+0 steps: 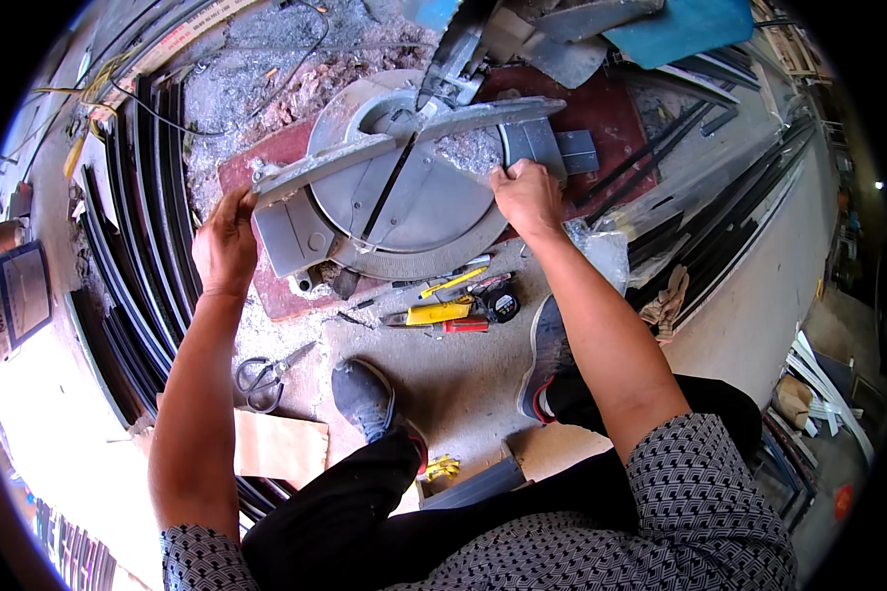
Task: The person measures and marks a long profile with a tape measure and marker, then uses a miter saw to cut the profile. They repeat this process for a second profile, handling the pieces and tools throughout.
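A mitre saw's round grey turntable, with a dark slot across it, lies in front of me. Its upright metal fence crosses behind the slot, and the toothed saw blade is at the far side. My left hand is closed at the left end of the fence, beside the grey base wing. My right hand has thumb and forefinger pinched together at the turntable's right edge, close to a heap of metal shavings. What either hand pinches, if anything, cannot be made out.
Between my shoes lie a tape measure, a yellow-handled tool and several other hand tools. Scissors are near my left forearm. Long dark profiles lie at left, others at right beside a glove.
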Action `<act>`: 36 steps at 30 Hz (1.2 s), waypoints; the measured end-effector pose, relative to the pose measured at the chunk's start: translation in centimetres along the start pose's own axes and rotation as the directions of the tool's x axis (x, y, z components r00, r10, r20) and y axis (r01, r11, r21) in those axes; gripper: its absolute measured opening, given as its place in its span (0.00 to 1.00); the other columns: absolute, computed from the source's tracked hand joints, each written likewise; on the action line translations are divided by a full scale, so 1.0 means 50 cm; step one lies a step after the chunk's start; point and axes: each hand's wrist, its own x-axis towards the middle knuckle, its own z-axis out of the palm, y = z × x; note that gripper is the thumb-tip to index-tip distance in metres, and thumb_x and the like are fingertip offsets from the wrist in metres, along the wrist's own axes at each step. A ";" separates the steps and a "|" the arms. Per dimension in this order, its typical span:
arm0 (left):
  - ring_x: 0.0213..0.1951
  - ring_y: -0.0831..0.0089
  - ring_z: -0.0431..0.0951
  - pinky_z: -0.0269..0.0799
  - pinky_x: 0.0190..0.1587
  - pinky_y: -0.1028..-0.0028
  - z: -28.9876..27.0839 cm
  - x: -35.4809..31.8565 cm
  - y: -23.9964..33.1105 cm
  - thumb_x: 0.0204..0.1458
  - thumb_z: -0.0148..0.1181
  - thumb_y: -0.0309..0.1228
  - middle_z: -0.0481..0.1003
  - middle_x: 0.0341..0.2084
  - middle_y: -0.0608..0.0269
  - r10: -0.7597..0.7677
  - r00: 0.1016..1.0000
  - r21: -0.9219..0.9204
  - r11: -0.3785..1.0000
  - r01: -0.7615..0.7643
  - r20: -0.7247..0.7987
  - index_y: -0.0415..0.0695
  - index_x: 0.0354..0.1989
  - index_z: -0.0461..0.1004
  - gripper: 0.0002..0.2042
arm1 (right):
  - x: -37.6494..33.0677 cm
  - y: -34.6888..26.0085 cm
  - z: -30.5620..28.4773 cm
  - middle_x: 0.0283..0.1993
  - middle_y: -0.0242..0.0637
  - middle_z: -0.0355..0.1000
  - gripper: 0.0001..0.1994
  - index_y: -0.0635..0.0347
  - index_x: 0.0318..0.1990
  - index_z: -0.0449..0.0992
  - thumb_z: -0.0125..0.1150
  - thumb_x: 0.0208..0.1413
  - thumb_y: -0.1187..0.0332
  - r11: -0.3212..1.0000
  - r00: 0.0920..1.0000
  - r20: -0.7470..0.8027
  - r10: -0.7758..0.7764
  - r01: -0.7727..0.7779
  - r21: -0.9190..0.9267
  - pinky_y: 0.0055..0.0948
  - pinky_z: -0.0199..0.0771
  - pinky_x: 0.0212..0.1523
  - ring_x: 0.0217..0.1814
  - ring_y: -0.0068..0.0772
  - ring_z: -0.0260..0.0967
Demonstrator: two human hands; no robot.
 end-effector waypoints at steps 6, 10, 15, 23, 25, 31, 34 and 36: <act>0.43 0.51 0.85 0.78 0.42 0.60 -0.004 0.000 0.004 0.69 0.55 0.45 0.84 0.40 0.52 -0.008 1.000 0.002 1.000 0.008 0.010 0.53 0.52 0.81 0.14 | 0.014 0.017 -0.003 0.37 0.54 0.82 0.17 0.64 0.37 0.83 0.65 0.59 0.56 0.996 0.996 0.035 -0.077 0.076 0.045 0.46 0.79 0.47 0.43 0.57 0.81; 0.43 0.50 0.84 0.79 0.43 0.60 0.000 0.002 0.008 0.68 0.55 0.45 0.84 0.41 0.52 0.002 1.000 -0.015 1.000 -0.002 0.015 0.52 0.52 0.81 0.15 | 0.056 0.070 -0.019 0.29 0.45 0.81 0.14 0.66 0.32 0.81 0.67 0.57 0.61 0.943 0.992 0.124 -0.016 -0.027 0.331 0.37 0.77 0.36 0.31 0.40 0.79; 0.42 0.51 0.85 0.79 0.42 0.59 0.002 0.001 0.003 0.68 0.55 0.45 0.84 0.40 0.52 0.014 1.000 -0.025 1.000 -0.014 -0.004 0.52 0.52 0.81 0.14 | 0.124 0.085 -0.142 0.29 0.34 0.78 0.07 0.61 0.35 0.81 0.67 0.60 0.66 0.666 0.970 0.240 -0.036 -0.155 0.730 0.24 0.67 0.23 0.24 0.23 0.68; 0.39 0.53 0.85 0.79 0.41 0.60 0.008 -0.002 -0.007 0.68 0.56 0.44 0.84 0.38 0.53 0.035 0.999 -0.019 0.999 -0.035 -0.030 0.52 0.51 0.81 0.13 | 0.052 0.030 -0.088 0.35 0.32 0.79 0.07 0.60 0.42 0.81 0.65 0.64 0.67 0.509 0.987 0.078 -0.140 0.005 0.861 0.22 0.78 0.31 0.32 0.19 0.73; 0.39 0.53 0.85 0.79 0.41 0.60 0.005 -0.001 -0.009 0.68 0.56 0.44 0.83 0.37 0.52 0.026 0.999 -0.017 0.999 -0.027 -0.031 0.52 0.51 0.81 0.13 | 0.024 0.033 -0.024 0.35 0.31 0.79 0.07 0.61 0.44 0.81 0.65 0.64 0.67 0.627 0.976 0.132 -0.175 0.007 0.779 0.23 0.78 0.31 0.32 0.17 0.73; 0.40 0.53 0.85 0.79 0.41 0.61 0.004 0.000 0.000 0.68 0.57 0.43 0.84 0.38 0.52 0.007 1.000 -0.001 1.000 -0.007 -0.016 0.52 0.51 0.82 0.13 | -0.001 0.001 0.062 0.37 0.31 0.79 0.09 0.64 0.47 0.81 0.65 0.63 0.70 0.649 0.935 0.211 -0.284 0.025 0.760 0.23 0.80 0.32 0.34 0.18 0.75; 0.40 0.53 0.85 0.79 0.41 0.62 0.005 0.000 -0.002 0.68 0.57 0.42 0.84 0.38 0.52 0.006 1.000 -0.005 1.000 -0.006 -0.022 0.53 0.50 0.82 0.12 | 0.000 -0.024 0.068 0.49 0.42 0.80 0.15 0.67 0.58 0.77 0.61 0.68 0.69 0.607 0.870 0.336 -0.361 -0.054 0.792 0.27 0.82 0.46 0.46 0.26 0.77; 0.40 0.53 0.85 0.79 0.41 0.62 0.011 0.000 -0.001 0.67 0.58 0.42 0.84 0.39 0.53 0.013 0.999 -0.025 1.000 -0.014 -0.031 0.53 0.50 0.82 0.12 | 0.007 -0.026 0.071 0.52 0.45 0.79 0.17 0.68 0.61 0.75 0.60 0.68 0.70 0.548 0.854 0.354 -0.382 -0.099 0.831 0.31 0.82 0.53 0.50 0.30 0.78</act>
